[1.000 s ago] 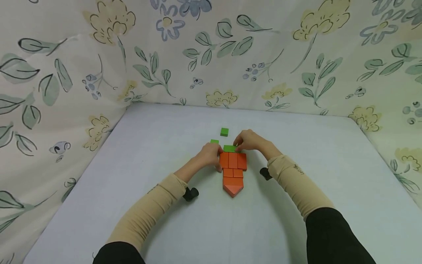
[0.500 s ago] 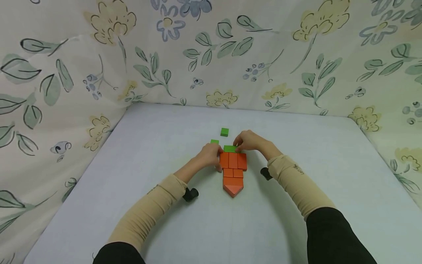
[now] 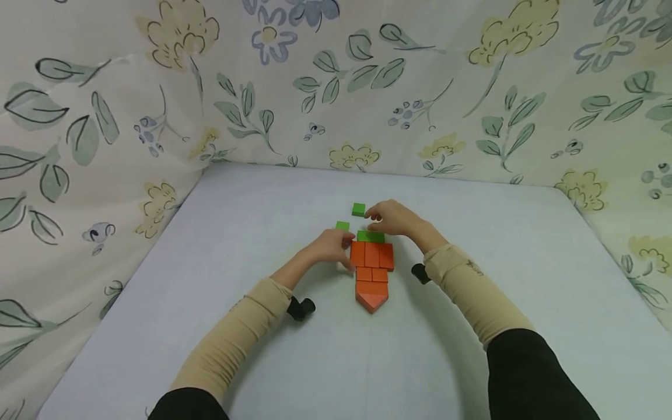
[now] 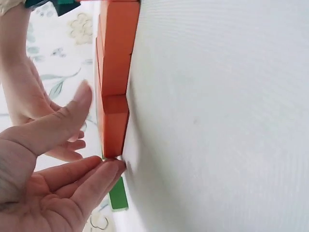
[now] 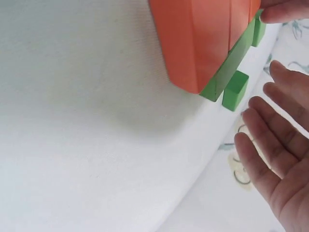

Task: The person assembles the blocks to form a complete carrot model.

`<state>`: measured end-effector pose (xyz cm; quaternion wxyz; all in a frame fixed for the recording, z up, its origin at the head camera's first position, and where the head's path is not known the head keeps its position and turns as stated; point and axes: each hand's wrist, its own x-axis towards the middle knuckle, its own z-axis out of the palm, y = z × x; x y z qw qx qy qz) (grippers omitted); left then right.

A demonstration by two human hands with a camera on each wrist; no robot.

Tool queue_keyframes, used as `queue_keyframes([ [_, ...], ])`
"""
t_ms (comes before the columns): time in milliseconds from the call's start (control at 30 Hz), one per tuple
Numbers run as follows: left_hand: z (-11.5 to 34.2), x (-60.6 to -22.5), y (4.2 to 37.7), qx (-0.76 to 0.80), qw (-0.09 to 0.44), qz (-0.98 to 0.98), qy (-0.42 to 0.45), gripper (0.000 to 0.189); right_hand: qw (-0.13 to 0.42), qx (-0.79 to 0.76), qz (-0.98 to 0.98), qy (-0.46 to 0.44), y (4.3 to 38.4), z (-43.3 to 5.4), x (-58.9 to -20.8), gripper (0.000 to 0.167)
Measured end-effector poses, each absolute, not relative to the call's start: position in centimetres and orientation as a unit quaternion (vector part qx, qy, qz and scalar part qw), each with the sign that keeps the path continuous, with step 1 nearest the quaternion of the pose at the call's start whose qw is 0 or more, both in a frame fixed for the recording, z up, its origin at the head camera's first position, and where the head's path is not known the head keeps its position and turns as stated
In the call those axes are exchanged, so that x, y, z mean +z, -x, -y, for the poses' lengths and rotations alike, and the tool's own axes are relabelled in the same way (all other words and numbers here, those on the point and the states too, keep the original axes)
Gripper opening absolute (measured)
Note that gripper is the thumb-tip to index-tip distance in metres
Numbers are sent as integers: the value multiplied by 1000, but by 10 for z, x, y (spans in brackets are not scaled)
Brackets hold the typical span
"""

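Note:
Orange wooden blocks [image 3: 371, 255] lie together in a flat carrot-like shape, its pointed end toward the person. Green blocks [image 3: 370, 236] form a short strip along the shape's wide far end. My left hand [image 3: 331, 246] is at the upper left corner of the orange blocks; in the left wrist view its fingertips [image 4: 113, 166] meet the end of an orange block, with the thumb raised away. My right hand [image 3: 396, 217] hovers beyond the green strip, holding nothing, its fingers spread and nearly straight in the right wrist view. A loose green block [image 3: 359, 209] is just left of its fingertips.
Another green block [image 3: 342, 226] lies just behind my left hand, partly hidden by it. The white tabletop [image 3: 472, 291] runs back to a floral cloth [image 3: 294, 111] hanging behind and at the left. A black wrist camera [image 3: 301, 309] sits under the left wrist.
My right hand has let go of the green strip's right end and moved up and left toward the loose green block. The left hand has barely moved, its thumb slightly lifted.

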<state>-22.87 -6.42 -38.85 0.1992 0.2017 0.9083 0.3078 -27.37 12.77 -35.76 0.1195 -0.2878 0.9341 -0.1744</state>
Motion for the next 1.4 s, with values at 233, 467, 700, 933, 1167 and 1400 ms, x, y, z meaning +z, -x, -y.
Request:
queue_keyframes([
  [233, 65, -394, 229, 323, 166, -909, -205, 48, 120, -169, -919, 335, 281, -105, -361, 27],
  [467, 61, -395, 226, 321, 130, -912, -219, 35, 148, -137, -916, 346, 278, -76, -360, 41],
  [700, 58, -395, 225, 318, 119, -917, -211, 35, 169, -106, -921, 334, 277, -72, -368, 53],
  [933, 59, -394, 225, 324, 120, -918, -194, 35, 125, -87, -922, 355, 283, -75, -370, 33],
  [1167, 58, -392, 225, 331, 132, -916, -187, 42, 121, -96, -925, 348, 286, -79, -373, 26],
  [1400, 58, -391, 224, 327, 136, -916, -189, 31, 123, -91, -922, 354, 291, -81, -378, 33],
])
